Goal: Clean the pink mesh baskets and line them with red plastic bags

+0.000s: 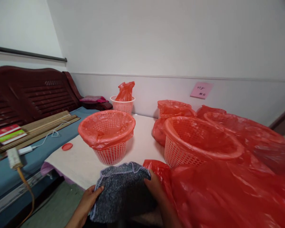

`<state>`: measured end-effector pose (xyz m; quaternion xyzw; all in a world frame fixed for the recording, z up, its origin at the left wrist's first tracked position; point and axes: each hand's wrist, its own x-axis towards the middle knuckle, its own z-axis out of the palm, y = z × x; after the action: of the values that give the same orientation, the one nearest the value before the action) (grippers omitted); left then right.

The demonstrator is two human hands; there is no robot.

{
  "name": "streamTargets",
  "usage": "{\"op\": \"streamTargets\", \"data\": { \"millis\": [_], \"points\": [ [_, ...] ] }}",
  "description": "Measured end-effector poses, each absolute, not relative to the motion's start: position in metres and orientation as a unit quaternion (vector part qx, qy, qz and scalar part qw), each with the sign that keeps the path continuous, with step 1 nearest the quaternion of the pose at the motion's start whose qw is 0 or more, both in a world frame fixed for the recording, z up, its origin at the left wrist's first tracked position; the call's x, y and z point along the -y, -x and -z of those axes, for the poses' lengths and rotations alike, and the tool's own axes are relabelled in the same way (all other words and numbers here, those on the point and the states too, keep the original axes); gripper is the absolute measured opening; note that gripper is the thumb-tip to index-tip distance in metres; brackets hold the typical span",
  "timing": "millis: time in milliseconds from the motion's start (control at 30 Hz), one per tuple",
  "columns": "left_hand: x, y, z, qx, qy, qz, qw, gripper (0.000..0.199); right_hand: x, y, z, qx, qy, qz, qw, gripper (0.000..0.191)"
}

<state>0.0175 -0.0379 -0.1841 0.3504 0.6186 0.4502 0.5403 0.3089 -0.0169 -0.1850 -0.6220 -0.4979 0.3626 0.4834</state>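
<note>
A dark grey speckled cloth (123,193) with a pale purple stitched edge is stretched between my two hands at the bottom centre. My left hand (91,196) pinches its left side, thumb on top. At its upper right corner, my right hand (154,183) grips the cloth. Just beyond the cloth stands a pink perforated basket (111,153) lined with a red plastic bag. Another lined basket (180,155), wider, is to the right, beyond my right hand. Red plastic (160,171) lies close beside the right edge of the cloth.
Large red bags (227,193) cover the right side of the white table (71,166). A smaller basket (123,107) holding a red bag stands near the wall. A red disc (67,146) lies at left. A power strip (14,158) rests on the blue bench.
</note>
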Motion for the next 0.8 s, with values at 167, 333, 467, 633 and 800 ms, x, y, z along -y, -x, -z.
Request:
{"op": "streamTargets", "data": {
  "millis": [167, 333, 467, 633, 800],
  "points": [
    [0.030, -0.024, 0.190, -0.596, -0.391, -0.506, 0.486, 0.052, 0.015, -0.322, 0.178, 0.479, 0.670, -0.271, 0.499, 0.023],
    [0.018, -0.032, 0.210, -0.600, -0.424, -0.515, 0.441, 0.057, 0.016, -0.331, 0.187, 0.476, 0.728, -0.230, 0.437, 0.007],
    [0.010, -0.028, 0.223, -0.621, -0.433, -0.495, 0.427, 0.052, 0.014, -0.335, 0.195, 0.487, 0.757, -0.236, 0.368, 0.010],
    [0.010, -0.025, 0.222, -0.622, -0.460, -0.444, 0.452, 0.031, 0.013, -0.334, 0.189, 0.504, 0.767, -0.237, 0.320, 0.016],
    [0.017, -0.036, 0.214, -0.603, -0.451, -0.424, 0.503, 0.042, 0.012, -0.325, 0.187, 0.520, 0.747, -0.254, 0.328, 0.009]
  ]
}}
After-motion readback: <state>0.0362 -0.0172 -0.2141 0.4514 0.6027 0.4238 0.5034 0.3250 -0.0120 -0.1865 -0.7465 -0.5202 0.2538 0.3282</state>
